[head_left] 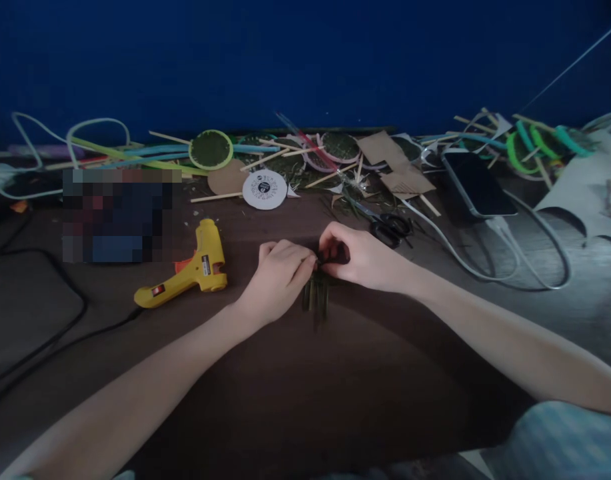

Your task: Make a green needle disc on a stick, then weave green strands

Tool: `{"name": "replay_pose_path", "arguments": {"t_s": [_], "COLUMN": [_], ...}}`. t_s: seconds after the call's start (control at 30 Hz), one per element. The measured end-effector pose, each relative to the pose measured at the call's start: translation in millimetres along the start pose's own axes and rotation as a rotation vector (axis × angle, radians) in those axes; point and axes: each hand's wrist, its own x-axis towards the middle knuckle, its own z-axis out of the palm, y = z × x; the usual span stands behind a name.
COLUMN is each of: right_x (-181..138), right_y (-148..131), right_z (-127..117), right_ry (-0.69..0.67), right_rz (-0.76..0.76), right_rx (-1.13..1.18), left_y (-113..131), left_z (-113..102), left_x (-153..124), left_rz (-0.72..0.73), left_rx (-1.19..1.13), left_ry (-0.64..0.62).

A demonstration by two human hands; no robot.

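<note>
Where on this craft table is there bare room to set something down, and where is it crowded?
Bare table lies near the person, between the two forearms below the green strips both hands pinch. Another patch lies between the glue gun and the left hand. The back strip is crowded: scissors, phone, white disc.
</note>
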Motion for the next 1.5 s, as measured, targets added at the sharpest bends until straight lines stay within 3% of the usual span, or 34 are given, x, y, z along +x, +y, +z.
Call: {"name": "replay_pose_path", "arguments": {"t_s": [0.2,0.33,0.5,0.67,0.93,1.13,1.33,1.5], "right_x": [-12,-20,-23,-25,-27,-23,-25,-27], "right_y": [2,8,11,10,9,10,6,7], "right_z": [15,27,31,30,28,28,22,22], "right_ry": [0.179,0.280,0.346,0.390,0.393,0.325,0.390,0.281], "right_rz": [-0.041,-0.145,-0.324,-0.380,-0.315,-0.149,-0.146,-0.104], "right_rx": [-0.056,-0.105,-0.266,-0.341,-0.330,-0.264,-0.282,-0.410], "left_y": [-1,-1,-1,1,-1,-1,2,0], "left_z": [0,1,1,0,4,3,-3,-4], "left_x": [0,1,1,0,-1,-1,-3,-9], "left_rz": [-0.002,-0.009,-0.017,0.018,0.066,0.002,-0.022,-0.047], "left_rx": [0.006,-0.003,-0.025,0.001,0.115,0.030,-0.008,0.126], "left_ry": [0.016,0.013,0.006,-0.010,-0.034,0.012,0.058,0.112]}}
